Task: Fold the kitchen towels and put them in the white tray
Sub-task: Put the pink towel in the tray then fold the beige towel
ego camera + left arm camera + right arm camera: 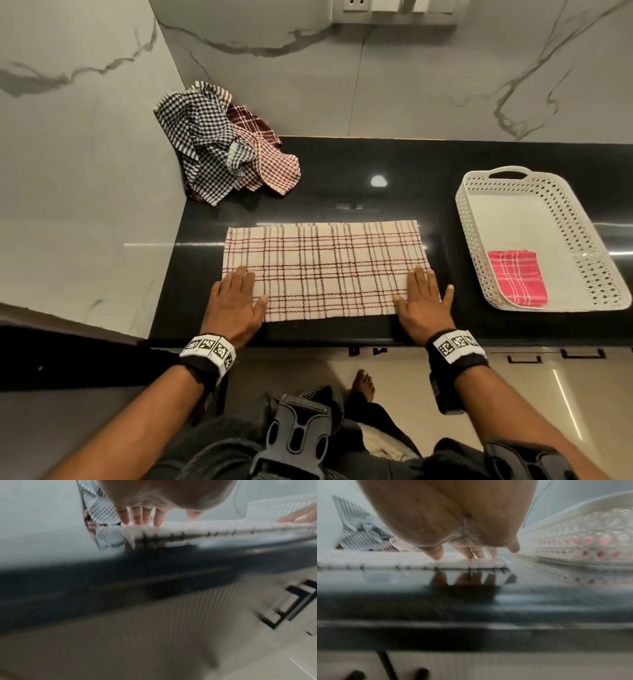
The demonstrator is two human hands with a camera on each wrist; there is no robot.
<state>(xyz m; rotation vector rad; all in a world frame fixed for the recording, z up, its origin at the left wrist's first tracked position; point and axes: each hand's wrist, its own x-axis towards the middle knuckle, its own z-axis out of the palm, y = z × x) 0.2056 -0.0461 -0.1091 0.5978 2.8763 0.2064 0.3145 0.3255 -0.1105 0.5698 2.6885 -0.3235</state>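
A cream towel with red and grey plaid lines [325, 270] lies flat on the black counter, folded into a wide rectangle. My left hand [238, 298] presses flat on its near left corner with straight fingers [142, 516]. My right hand [423, 296] lies flat on its near right corner, fingers [471, 553] spread on the cloth. The towel's near edge [223, 530] [385, 562] shows in both wrist views. The white perforated tray [589, 253] [573, 536] stands to the right, holding a folded pink towel [517, 282].
A heap of crumpled checked towels [222, 147] [102, 517] [361, 534] sits in the back left corner against the marble wall. The counter's front edge [308, 341] runs just under my wrists. Wall sockets [394, 10] are above.
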